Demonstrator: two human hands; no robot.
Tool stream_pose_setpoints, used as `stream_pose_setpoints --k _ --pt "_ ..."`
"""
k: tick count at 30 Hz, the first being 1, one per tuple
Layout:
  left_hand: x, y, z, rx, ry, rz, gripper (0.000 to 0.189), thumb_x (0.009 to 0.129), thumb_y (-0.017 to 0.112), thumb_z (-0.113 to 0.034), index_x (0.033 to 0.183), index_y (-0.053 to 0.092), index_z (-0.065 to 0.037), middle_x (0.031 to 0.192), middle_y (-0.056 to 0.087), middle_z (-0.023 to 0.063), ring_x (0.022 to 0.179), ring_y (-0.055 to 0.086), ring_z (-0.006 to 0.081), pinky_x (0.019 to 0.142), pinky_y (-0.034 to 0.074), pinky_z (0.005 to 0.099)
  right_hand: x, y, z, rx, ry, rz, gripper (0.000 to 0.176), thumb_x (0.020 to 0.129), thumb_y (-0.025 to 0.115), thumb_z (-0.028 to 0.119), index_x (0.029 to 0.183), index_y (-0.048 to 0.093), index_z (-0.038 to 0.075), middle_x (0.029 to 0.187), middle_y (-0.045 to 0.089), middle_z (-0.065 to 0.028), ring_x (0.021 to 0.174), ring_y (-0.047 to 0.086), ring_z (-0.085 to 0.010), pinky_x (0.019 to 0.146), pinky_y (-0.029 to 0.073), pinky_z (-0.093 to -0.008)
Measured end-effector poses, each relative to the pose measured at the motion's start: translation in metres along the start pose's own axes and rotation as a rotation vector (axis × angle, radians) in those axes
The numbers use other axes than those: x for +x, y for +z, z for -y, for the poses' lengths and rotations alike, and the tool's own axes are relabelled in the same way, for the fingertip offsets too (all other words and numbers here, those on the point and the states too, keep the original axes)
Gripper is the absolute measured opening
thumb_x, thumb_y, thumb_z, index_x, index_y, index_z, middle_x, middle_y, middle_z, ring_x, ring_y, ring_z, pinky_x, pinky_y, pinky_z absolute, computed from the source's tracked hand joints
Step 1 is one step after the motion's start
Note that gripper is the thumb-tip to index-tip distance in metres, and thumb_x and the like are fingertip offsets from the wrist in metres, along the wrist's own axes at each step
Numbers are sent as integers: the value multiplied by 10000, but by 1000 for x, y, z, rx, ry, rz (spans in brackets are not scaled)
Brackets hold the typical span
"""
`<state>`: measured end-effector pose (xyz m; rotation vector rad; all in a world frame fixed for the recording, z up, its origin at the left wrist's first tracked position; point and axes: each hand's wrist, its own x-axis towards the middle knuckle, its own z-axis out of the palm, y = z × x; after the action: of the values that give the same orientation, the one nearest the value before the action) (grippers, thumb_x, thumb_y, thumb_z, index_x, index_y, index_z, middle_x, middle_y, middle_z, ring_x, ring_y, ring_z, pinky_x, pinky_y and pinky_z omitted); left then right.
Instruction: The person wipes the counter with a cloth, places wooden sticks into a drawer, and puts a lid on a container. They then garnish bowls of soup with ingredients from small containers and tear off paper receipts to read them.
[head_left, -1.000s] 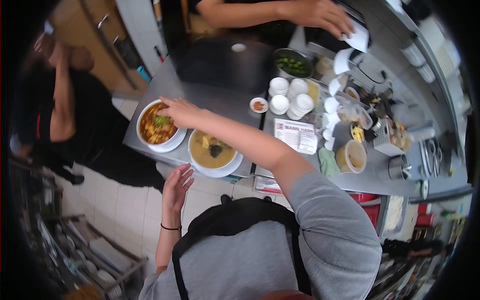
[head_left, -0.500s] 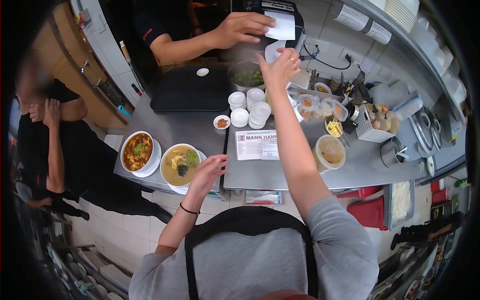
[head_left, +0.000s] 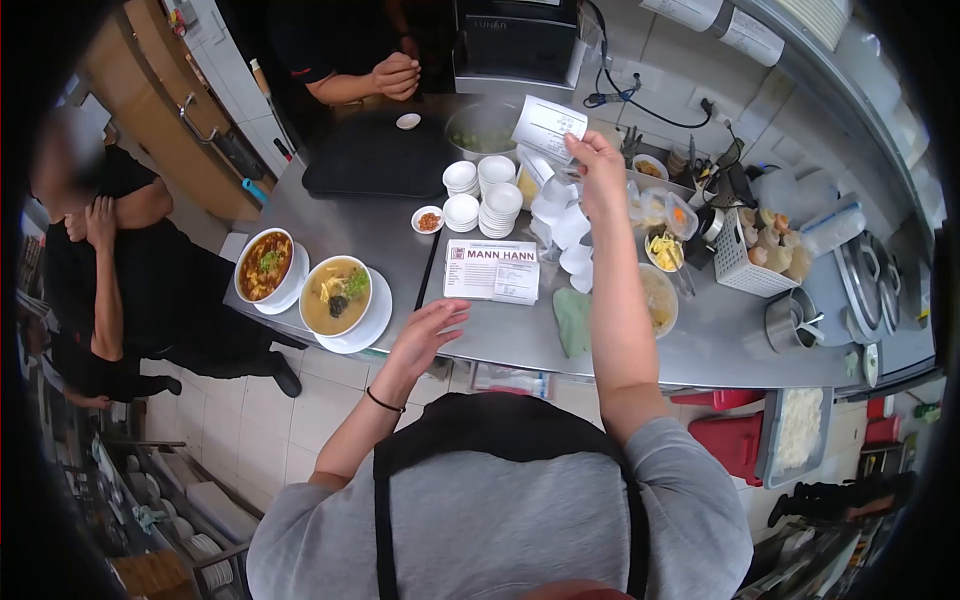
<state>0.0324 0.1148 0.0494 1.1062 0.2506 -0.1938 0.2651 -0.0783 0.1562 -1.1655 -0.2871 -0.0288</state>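
My right hand (head_left: 600,170) grips the edge of a white printed receipt (head_left: 548,124), raised over the back of the counter beside a steel pot (head_left: 484,128). A long white paper strip (head_left: 575,245) hangs in folds just left of my right forearm. My left hand (head_left: 428,335) hovers at the counter's front edge with its fingers apart, holding nothing. Beyond it lies a printed MANN HANN pad (head_left: 490,270) with a slip on it. Stacks of small white dishes (head_left: 500,200) stand behind the pad. To the left are a soup bowl (head_left: 336,296) and a bowl of red-brown food (head_left: 264,266).
A black tray (head_left: 375,165) holds one small dish. Across the counter a person's hand (head_left: 397,76) is near a black printer (head_left: 515,45); another person (head_left: 120,240) stands at left. A green cloth (head_left: 573,322), a tub (head_left: 660,300) and a white basket (head_left: 750,262) sit to the right.
My right hand has closed on the receipt and drawn it from the printer area. The co-worker's hand has let go of the paper and pulled back. The green cloth now shows.
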Motion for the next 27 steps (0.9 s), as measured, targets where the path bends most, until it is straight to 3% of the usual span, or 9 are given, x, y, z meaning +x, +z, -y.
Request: stream_pose_setpoints --k 4,6,12,17,18,21,24,25,27 --pt "1 14 8 19 -16 35 293 863 479 -271 1048 526 -49 1126 515 83 1037 475 178 862 375 319 0 -27 0 -69 18 -26 94 754 626 131 833 588 94 734 577 46 615 425 -18 559 290 -199" --pt "0 17 11 19 -18 43 292 863 480 -271 1046 527 -49 1126 515 84 1035 476 178 859 377 317 1 -41 2 191 77 6 87 757 626 126 826 575 113 734 573 46 625 441 -29 543 292 -194" --pt "0 19 18 10 -29 42 285 863 479 -270 1032 534 -47 1132 514 90 1034 479 177 851 384 311 3 -91 10 357 99 -97 117 777 579 43 882 537 74 781 566 -1 634 481 -74 538 373 -220" --pt "-1 22 20 -9 -27 62 269 858 488 -256 1026 538 -52 1123 518 72 1037 475 169 853 379 312 9 -141 18 -50 -400 -693 94 777 564 19 858 520 34 780 585 -30 643 500 -88 564 384 -214" --pt "-1 24 20 -14 -37 60 261 854 496 -252 1025 537 -59 1110 523 53 1031 471 160 850 371 311 10 -149 16 -50 -406 -696 94 777 564 19 858 520 34 780 585 -30 643 500 -88 564 384 -214" --pt "3 27 23 6 -59 56 262 850 503 -253 1024 540 -60 1107 524 53 1020 473 159 844 373 308 25 -191 -22 -691 -619 -678 114 709 617 52 742 519 5 682 560 -61 568 488 -147 561 394 -269" --pt "9 34 23 31 -83 60 260 848 508 -256 1018 546 -63 1093 531 51 1011 471 156 838 374 306 17 -209 -43 -1121 -95 -271 321 616 699 172 907 604 74 755 611 -117 688 584 -222 637 440 -334" --pt "13 36 23 71 -79 72 275 856 489 -272 1032 537 -66 1113 523 68 1026 476 162 859 369 324 22 -228 -77 -1088 -232 -278 306 622 695 136 910 611 79 768 617 -112 733 599 -231 686 455 -335" --pt "22 45 17 113 -63 82 282 853 495 -277 1034 536 -64 1110 525 64 1024 476 159 855 369 323 5 -214 -57 -1116 -254 -323 308 627 682 106 923 612 55 781 621 -108 730 600 -203 686 459 -312"
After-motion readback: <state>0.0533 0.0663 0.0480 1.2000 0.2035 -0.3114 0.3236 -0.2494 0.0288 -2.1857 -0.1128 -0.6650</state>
